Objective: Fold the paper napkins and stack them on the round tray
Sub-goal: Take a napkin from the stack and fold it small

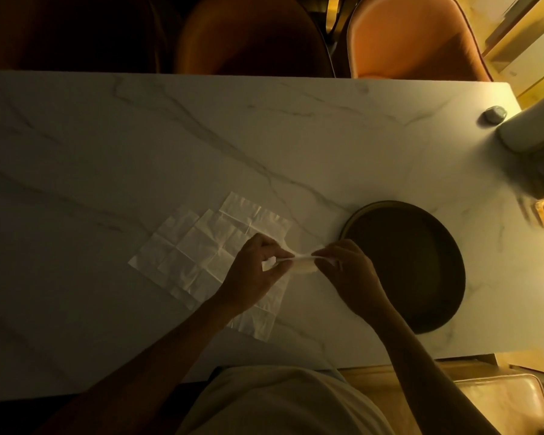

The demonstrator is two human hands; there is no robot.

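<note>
- Your left hand (258, 271) and right hand (346, 268) each pinch one end of a napkin (299, 262), held just above the table (201, 136), beside the round tray (453, 246).
- Fold state is probably partial; light is too dim to tell.
- Match the edges before creasing, and keep tension even.
- Unfolded napkins (201, 249) lie spread under your left hand; don't drag them.
- Tray looks empty: land the first one centred.
</note>
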